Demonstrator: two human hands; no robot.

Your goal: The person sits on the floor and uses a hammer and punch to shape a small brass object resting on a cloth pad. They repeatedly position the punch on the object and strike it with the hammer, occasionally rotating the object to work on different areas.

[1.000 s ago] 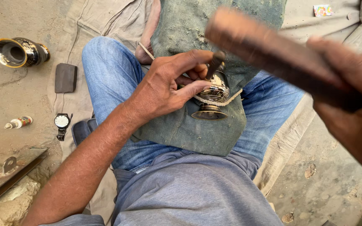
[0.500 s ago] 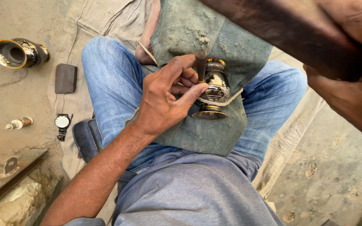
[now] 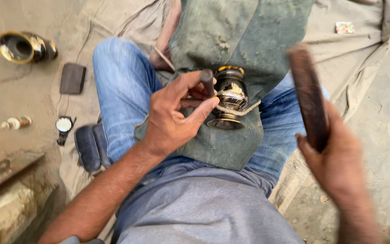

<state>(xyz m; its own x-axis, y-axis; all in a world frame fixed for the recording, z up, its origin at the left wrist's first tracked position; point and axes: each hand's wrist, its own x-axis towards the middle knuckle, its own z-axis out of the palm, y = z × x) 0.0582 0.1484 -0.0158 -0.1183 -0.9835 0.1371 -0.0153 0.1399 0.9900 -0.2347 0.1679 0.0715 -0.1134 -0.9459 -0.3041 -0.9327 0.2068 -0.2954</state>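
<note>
On lap cloth (image 3: 231, 144): brass vessel (image 3: 229, 97), contents unseen; left hand (image 3: 177, 117) grip pinches punch (image 3: 207, 81); right hand (image 3: 339, 167) grips wooden mallet (image 3: 308, 95).

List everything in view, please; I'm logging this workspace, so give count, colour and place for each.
Small vase: 1, dark and gold, on the lap cloth.
Punch: 1, dark, against the small vase.
Wooden bar: 1, brown, raised at right.
Cloth: 1, grey-green, over the legs.
Second vase: 1, black and gold, lying top left.
Wallet: 1, dark, on the ground.
Watch: 1, black, beside the knee.
Left hand: holds the punch.
Right hand: grips the wooden bar.
</note>
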